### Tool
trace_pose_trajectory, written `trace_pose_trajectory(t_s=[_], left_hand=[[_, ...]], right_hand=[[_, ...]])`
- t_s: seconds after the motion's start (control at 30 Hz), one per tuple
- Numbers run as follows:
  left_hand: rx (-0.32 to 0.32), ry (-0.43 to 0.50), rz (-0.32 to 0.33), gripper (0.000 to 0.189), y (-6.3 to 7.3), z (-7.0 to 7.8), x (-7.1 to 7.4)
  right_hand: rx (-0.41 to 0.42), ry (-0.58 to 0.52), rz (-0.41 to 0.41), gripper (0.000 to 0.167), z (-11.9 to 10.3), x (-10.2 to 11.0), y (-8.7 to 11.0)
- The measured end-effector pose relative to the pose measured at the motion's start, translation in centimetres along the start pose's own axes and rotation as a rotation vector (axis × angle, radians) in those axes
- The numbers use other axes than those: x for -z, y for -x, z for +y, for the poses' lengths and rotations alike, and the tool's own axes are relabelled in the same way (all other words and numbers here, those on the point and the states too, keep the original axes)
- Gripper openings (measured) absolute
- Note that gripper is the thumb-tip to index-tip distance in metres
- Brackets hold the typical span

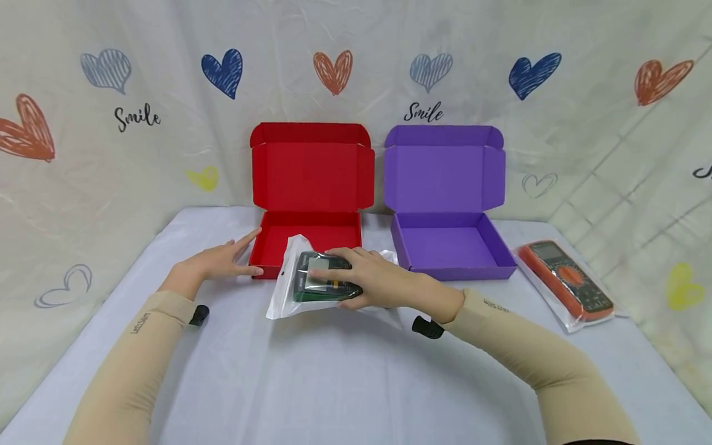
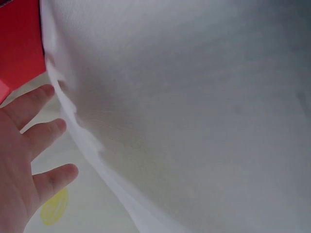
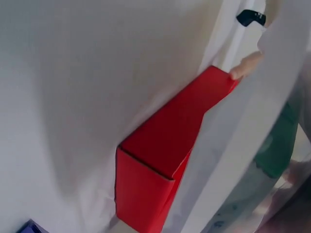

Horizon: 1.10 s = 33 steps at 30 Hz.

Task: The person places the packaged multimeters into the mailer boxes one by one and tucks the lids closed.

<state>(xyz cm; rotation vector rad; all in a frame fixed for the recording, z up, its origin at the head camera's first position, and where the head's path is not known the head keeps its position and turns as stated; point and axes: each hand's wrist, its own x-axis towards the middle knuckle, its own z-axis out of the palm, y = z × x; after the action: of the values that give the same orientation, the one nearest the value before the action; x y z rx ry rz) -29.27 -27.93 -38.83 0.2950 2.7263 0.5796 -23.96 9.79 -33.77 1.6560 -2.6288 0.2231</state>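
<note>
My right hand [image 1: 384, 281] grips a green multimeter [image 1: 303, 278] in a clear and white plastic bag [image 1: 282, 290], held over the front of an open red cardboard box [image 1: 311, 176]. Part of the meter's face is hidden under the fingers. In the right wrist view the bag [image 3: 228, 160] and the meter's green casing [image 3: 277, 150] fill the right side, close to the red box [image 3: 175, 126]. My left hand [image 1: 219, 259] has its fingers spread, with fingertips right at the red box's left wall. The left wrist view shows those fingers [image 2: 41, 138] extended.
An open purple box [image 1: 445, 176] stands to the right of the red one, its lid upright. Farther right, an orange multimeter [image 1: 570, 278] lies in a clear bag on the white-covered table [image 1: 334, 383]. A curtain with printed hearts [image 1: 356, 25] hangs behind.
</note>
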Motion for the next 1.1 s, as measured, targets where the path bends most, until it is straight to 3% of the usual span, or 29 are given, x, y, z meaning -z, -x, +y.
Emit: trace_pose_trajectory(t_s=[0.63, 1.1], left_hand=[[-0.019, -0.014, -0.002, 0.112, -0.1, 0.0, 0.0], [-0.007, -0.025, -0.005, 0.113, 0.0, 0.1, 0.2]], right_hand=[[0.034, -0.023, 0.018, 0.072, 4.0, 0.4, -2.6], [-0.029, -0.043, -0.065, 0.072, 5.2, 0.8, -5.2]])
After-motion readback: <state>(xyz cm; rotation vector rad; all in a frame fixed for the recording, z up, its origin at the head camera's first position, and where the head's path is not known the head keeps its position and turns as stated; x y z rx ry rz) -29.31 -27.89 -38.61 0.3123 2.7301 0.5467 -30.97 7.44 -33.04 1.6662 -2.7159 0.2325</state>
